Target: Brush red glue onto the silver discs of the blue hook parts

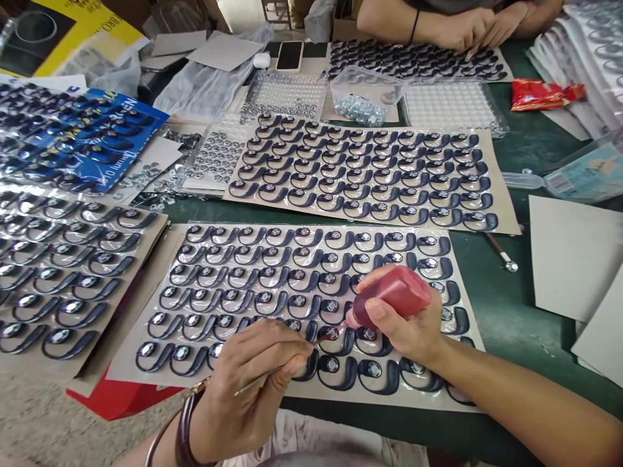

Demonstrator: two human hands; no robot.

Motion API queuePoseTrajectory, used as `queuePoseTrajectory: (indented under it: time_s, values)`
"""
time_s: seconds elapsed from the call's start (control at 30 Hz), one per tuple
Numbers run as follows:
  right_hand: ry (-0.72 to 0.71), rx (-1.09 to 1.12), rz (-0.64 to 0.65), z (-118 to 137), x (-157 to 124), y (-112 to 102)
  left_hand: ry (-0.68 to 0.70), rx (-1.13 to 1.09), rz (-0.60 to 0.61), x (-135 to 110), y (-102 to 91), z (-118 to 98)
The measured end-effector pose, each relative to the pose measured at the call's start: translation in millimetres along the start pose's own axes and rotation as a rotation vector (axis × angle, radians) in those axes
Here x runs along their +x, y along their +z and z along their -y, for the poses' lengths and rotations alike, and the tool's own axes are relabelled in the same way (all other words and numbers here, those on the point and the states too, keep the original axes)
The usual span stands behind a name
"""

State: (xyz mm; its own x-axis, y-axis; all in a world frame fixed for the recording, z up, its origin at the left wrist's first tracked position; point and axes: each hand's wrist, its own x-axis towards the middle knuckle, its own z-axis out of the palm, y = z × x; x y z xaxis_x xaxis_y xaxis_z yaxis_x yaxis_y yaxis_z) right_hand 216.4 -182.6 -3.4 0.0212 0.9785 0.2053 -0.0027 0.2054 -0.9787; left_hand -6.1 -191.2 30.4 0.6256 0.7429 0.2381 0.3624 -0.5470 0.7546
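My right hand (418, 334) is wrapped round a squeeze bottle (399, 292) of red liquid, its nozzle pointing down and left. My left hand (246, 379) pinches a thin stick-like tool (318, 338); its reddish tip meets a dark curved piece with a clear gem (330, 333). That piece lies among rows of similar ones on a film-covered beige sheet (126, 371) under both hands. The bottle's nozzle is just above and right of the tool's tip. Fingers of my left hand cover part of the lower rows.
More filled sheets lie behind (503, 214) and at left (48, 363). Farther back are a tub of gems (360, 109), a gem tray (287, 97), a phone (290, 56) and a red packet (538, 95). Another person's hands (467, 29) work across the table.
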Motion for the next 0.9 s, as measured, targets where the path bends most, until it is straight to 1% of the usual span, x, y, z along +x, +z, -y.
queuePoseTrajectory:
  time_s: [0.1,0.17,0.33,0.47,0.6,0.7,0.77,0.83,0.9]
  values:
    - [0.014,0.032,-0.02,3,3,-2,-0.025,0.001,0.074,6,-2.4,-5]
    - [0.052,0.083,-0.045,6,7,-4,-0.042,0.009,0.092,9,-3.2,-8]
    - [0.193,0.297,-0.076,12,16,-11,-0.073,0.044,0.155,16,-2.6,-15]
    - [0.234,0.33,-0.124,17,20,-17,-0.061,0.079,0.179,23,-0.7,-17]
    - [0.243,0.291,-0.148,25,27,-25,-0.003,0.1,0.126,28,1.4,-14]
    - [0.237,0.245,-0.154,29,34,-34,-0.023,0.062,0.064,24,2.0,-10]
    - [0.239,0.234,-0.154,29,38,-40,-0.051,-0.011,-0.002,16,1.1,-7]
    - [0.256,0.214,-0.141,28,41,-45,-0.079,-0.076,-0.092,6,-1.3,-3]
    - [0.287,0.179,-0.124,28,41,-50,-0.093,-0.096,-0.184,-5,-5.1,0]
